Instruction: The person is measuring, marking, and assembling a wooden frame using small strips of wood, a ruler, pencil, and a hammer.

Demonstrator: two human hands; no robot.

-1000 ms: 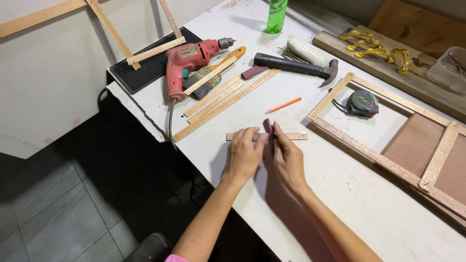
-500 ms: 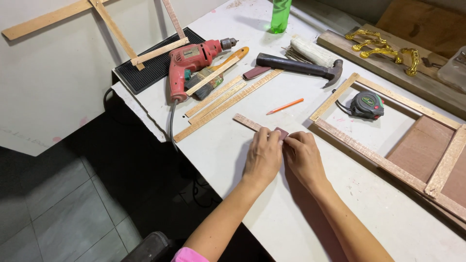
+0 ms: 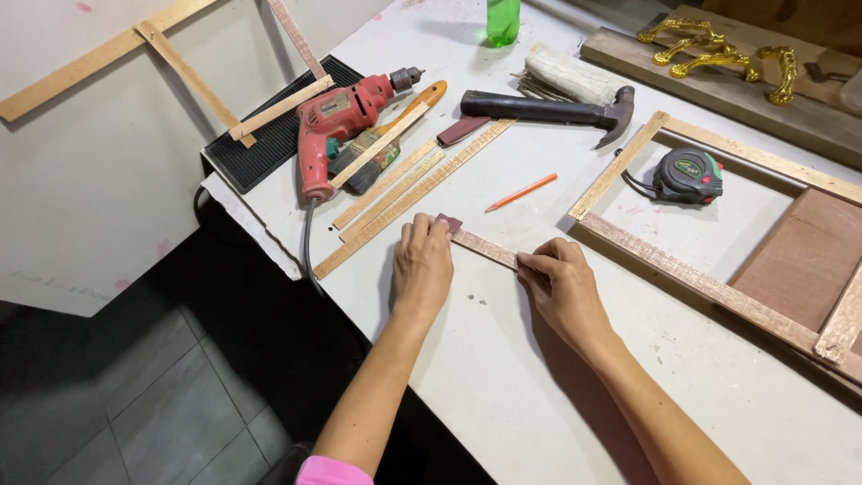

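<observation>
A short thin wooden strip (image 3: 486, 249) lies flat on the white table (image 3: 503, 377), running diagonally between my hands. My left hand (image 3: 423, 262) presses palm-down near the strip's far end, where a small dark reddish piece (image 3: 448, 222) pokes out under the fingertips. At the strip's near end my right hand (image 3: 562, 285) pinches it with thumb and fingers. An orange pencil (image 3: 521, 192) lies just beyond the strip.
Long wooden strips (image 3: 409, 193), a red electric drill (image 3: 337, 121), a brush (image 3: 386, 148), a hammer (image 3: 548, 110) and a green bottle (image 3: 503, 20) lie further back. A wooden frame (image 3: 696, 278) with a tape measure (image 3: 687, 175) inside sits right. The table edge drops left to a tiled floor.
My hands have moved apart along the strip: the left toward its far end, the right to its near end. The strip now lies flat and diagonal on the table.
</observation>
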